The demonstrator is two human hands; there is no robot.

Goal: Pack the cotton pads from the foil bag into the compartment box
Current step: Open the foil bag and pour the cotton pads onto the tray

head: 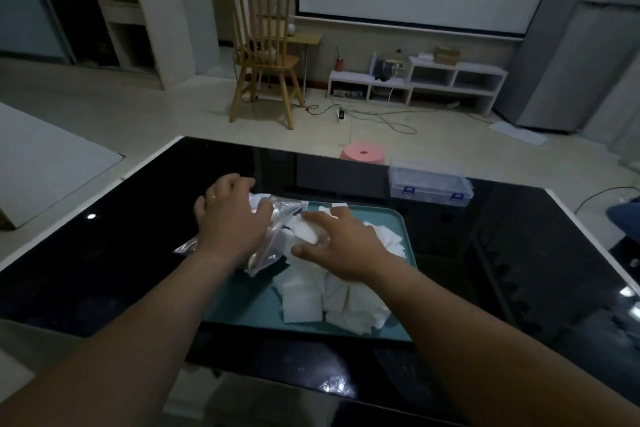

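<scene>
A loose heap of white cotton pads (329,291) is seen in the teal tray (242,312) near the worktop's (104,270) near edge, with the right hand (343,243) spread over it. At the tray's left edge the foil bag (277,243), with pads still inside, is gripped by the left hand (230,218). The compartment box (429,184) is set by the far edge; its contents cannot be told.

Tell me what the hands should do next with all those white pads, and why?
Probably the left hand, which grips the foil bag, should lift it off the tray and set it aside. Many cotton pads already lie heaped on the tray under the open right hand, and the bag crowds them. The compartment box sits apart beyond the tray, seemingly closed.
</scene>
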